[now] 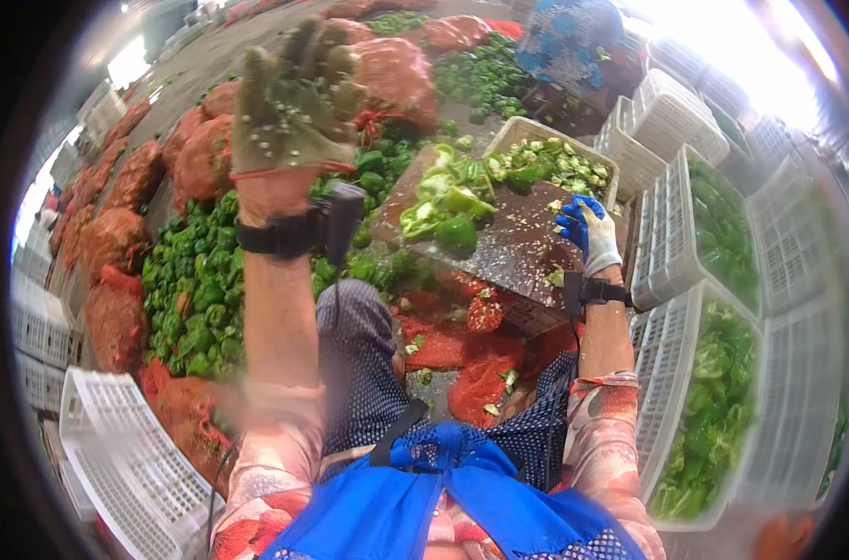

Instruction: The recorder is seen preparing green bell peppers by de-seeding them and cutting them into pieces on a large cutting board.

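Note:
My left hand (294, 103), in a soiled greenish glove, is raised high over a heap of green peppers (200, 289), fingers loosely spread and nothing in it. My right hand (588, 229), in a blue and white glove, rests with curled fingers on the right edge of a dark wet cutting board (518, 247); what lies under the fingers is hidden. Whole green peppers (448, 201) sit on the board's left part. Behind the board a white crate (547, 163) holds cut pepper pieces. Both wrists carry black straps.
White crates (714, 373) filled with green peppers stand at the right. Red mesh sacks (116, 243) line the left, and empty red netting (471, 364) lies by my knees. An empty white crate (116, 448) is at lower left. A person in blue (569, 37) crouches at the top.

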The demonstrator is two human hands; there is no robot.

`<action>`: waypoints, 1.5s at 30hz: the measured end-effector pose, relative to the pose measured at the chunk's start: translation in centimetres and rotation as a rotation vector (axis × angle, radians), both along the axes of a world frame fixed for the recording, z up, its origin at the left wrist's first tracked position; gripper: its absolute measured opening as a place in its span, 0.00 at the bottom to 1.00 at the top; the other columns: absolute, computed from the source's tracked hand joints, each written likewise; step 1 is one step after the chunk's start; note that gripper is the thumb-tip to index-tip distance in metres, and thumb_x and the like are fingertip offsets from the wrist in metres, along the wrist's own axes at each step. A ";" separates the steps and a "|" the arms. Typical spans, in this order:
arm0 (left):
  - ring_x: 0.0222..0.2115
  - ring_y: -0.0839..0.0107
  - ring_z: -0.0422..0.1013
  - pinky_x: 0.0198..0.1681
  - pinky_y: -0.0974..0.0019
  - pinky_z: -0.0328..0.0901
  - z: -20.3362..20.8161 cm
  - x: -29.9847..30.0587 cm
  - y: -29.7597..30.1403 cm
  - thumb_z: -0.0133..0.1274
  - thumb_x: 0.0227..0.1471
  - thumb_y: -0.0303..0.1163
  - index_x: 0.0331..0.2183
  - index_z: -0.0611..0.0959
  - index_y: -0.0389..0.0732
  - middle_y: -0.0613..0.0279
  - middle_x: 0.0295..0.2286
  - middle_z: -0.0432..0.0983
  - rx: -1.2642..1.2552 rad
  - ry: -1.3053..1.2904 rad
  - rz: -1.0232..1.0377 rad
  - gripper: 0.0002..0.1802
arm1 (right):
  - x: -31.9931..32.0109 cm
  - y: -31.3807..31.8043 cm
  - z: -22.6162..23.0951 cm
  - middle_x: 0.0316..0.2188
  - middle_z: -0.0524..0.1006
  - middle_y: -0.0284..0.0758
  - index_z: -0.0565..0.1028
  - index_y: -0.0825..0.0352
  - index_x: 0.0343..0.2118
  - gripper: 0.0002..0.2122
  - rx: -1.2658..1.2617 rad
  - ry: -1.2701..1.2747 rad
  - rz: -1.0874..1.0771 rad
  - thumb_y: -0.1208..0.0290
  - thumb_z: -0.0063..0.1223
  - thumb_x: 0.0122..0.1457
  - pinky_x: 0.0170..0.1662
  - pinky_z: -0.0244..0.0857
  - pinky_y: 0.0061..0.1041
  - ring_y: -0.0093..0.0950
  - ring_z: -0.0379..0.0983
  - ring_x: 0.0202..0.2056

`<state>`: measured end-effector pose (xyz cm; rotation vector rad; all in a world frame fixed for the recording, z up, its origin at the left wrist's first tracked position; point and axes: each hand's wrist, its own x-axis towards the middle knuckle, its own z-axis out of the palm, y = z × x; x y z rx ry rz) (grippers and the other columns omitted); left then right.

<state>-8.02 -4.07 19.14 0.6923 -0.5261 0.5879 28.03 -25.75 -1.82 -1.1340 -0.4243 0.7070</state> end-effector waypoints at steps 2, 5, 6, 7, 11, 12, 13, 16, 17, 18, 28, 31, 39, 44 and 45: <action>0.47 0.60 0.71 0.49 0.57 0.69 -1.1 4.1 -0.2 0.40 0.61 0.48 0.51 0.73 0.39 0.50 0.47 0.73 0.063 0.051 -0.206 0.26 | 0.2 0.9 -0.3 0.31 0.78 0.35 0.72 0.64 0.42 0.11 -0.135 -0.073 -0.111 0.67 0.54 0.59 0.30 0.71 0.27 0.29 0.75 0.28; 0.42 0.59 0.74 0.44 0.58 0.72 -7.4 9.1 0.5 0.37 0.62 0.49 0.51 0.73 0.40 0.50 0.45 0.74 -0.135 0.124 -0.175 0.26 | 2.4 3.6 -2.2 0.31 0.76 0.32 0.73 0.62 0.42 0.10 -0.296 -0.186 -0.177 0.69 0.54 0.58 0.27 0.69 0.22 0.24 0.74 0.26; 0.41 0.60 0.74 0.43 0.58 0.72 -9.4 9.8 0.6 0.39 0.61 0.48 0.50 0.73 0.40 0.52 0.44 0.75 -0.266 0.183 -0.158 0.25 | 2.6 5.0 -2.5 0.29 0.76 0.30 0.73 0.62 0.41 0.09 -0.374 -0.251 -0.204 0.69 0.54 0.58 0.25 0.68 0.22 0.24 0.74 0.25; 0.40 0.60 0.74 0.42 0.58 0.72 -11.0 10.2 1.0 0.40 0.61 0.47 0.49 0.73 0.40 0.52 0.44 0.75 -0.285 0.253 -0.129 0.24 | 3.3 6.7 -3.2 0.28 0.75 0.29 0.73 0.63 0.41 0.09 -0.456 -0.406 -0.186 0.69 0.53 0.58 0.25 0.67 0.20 0.21 0.72 0.25; 0.37 0.62 0.75 0.39 0.55 0.73 -16.4 11.7 2.3 0.44 0.60 0.44 0.50 0.72 0.41 0.53 0.42 0.75 -0.394 0.424 -0.040 0.21 | 6.8 13.4 -7.0 0.27 0.75 0.32 0.73 0.68 0.39 0.17 -0.555 -0.528 -0.306 0.58 0.56 0.57 0.27 0.67 0.23 0.22 0.72 0.26; 0.37 0.62 0.75 0.39 0.55 0.73 -16.7 11.7 2.5 0.44 0.60 0.44 0.50 0.72 0.41 0.53 0.42 0.75 -0.405 0.425 -0.041 0.21 | 7.7 14.9 -7.2 0.27 0.75 0.34 0.74 0.69 0.39 0.19 -0.771 -0.592 -0.331 0.55 0.56 0.56 0.29 0.66 0.22 0.23 0.72 0.27; 0.37 0.62 0.75 0.39 0.55 0.73 -16.8 11.7 2.7 0.44 0.60 0.44 0.50 0.72 0.41 0.53 0.42 0.75 -0.387 0.442 -0.029 0.21 | 7.8 15.7 -7.8 0.28 0.76 0.35 0.74 0.68 0.39 0.19 -0.866 -0.714 -0.340 0.55 0.56 0.56 0.29 0.65 0.20 0.23 0.72 0.28; 0.36 0.61 0.74 0.37 0.55 0.73 -17.3 11.7 4.2 0.46 0.59 0.43 0.51 0.71 0.42 0.53 0.41 0.75 -0.361 0.438 -0.024 0.22 | 6.7 17.3 -7.8 0.32 0.78 0.36 0.74 0.69 0.41 0.16 -0.997 -0.795 -0.183 0.63 0.57 0.54 0.32 0.64 0.18 0.23 0.73 0.31; 0.36 0.61 0.74 0.37 0.55 0.73 -17.2 11.7 4.0 0.47 0.59 0.42 0.51 0.71 0.42 0.54 0.41 0.75 -0.382 0.461 -0.012 0.21 | 6.9 16.9 -8.2 0.33 0.78 0.35 0.74 0.68 0.41 0.14 -0.850 -0.658 -0.133 0.68 0.57 0.53 0.33 0.65 0.19 0.23 0.73 0.32; 0.36 0.61 0.74 0.37 0.55 0.73 -17.2 12.3 3.9 0.47 0.59 0.41 0.51 0.71 0.41 0.54 0.41 0.75 -0.401 0.479 -0.012 0.21 | 8.1 16.0 -9.1 0.33 0.79 0.34 0.75 0.67 0.41 0.13 -0.705 -0.524 -0.095 0.74 0.56 0.52 0.34 0.65 0.19 0.23 0.73 0.33; 0.50 0.57 0.66 0.48 0.49 0.67 -16.9 14.4 -0.3 0.49 0.58 0.38 0.52 0.69 0.40 0.55 0.48 0.68 -0.283 0.771 -0.040 0.23 | -4.8 7.9 6.7 0.41 0.75 0.36 0.67 0.65 0.53 0.21 -0.209 -0.302 0.159 0.71 0.54 0.56 0.42 0.69 0.23 0.26 0.73 0.39; 0.49 0.61 0.68 0.48 0.53 0.68 -17.4 13.8 -1.9 0.47 0.59 0.34 0.54 0.67 0.41 0.57 0.49 0.69 -0.177 0.682 -0.224 0.22 | -9.2 7.9 6.2 0.46 0.73 0.38 0.66 0.65 0.53 0.21 -0.200 -0.458 0.117 0.77 0.54 0.55 0.51 0.64 0.24 0.28 0.71 0.45; 0.31 0.79 0.71 0.31 0.77 0.67 -18.4 15.3 -3.6 0.54 0.52 0.26 0.57 0.63 0.40 0.63 0.37 0.76 0.387 0.778 0.248 0.32 | -9.4 5.0 4.2 0.42 0.75 0.37 0.70 0.70 0.49 0.16 -0.244 -0.607 0.126 0.71 0.51 0.58 0.47 0.65 0.22 0.25 0.72 0.42; 0.26 0.81 0.68 0.27 0.78 0.64 -16.3 15.3 -4.1 0.53 0.51 0.23 0.57 0.65 0.39 0.61 0.38 0.75 0.495 1.014 0.177 0.30 | -7.7 3.9 2.6 0.37 0.76 0.34 0.72 0.69 0.46 0.13 -0.004 -0.222 0.129 0.68 0.47 0.62 0.40 0.68 0.21 0.22 0.73 0.36; 0.25 0.81 0.68 0.27 0.77 0.65 -16.5 15.5 -4.2 0.52 0.51 0.22 0.57 0.65 0.40 0.61 0.39 0.75 0.420 1.005 0.168 0.31 | -7.4 3.9 2.0 0.36 0.76 0.33 0.72 0.68 0.46 0.12 -0.006 -0.210 0.108 0.68 0.47 0.63 0.37 0.70 0.20 0.22 0.73 0.35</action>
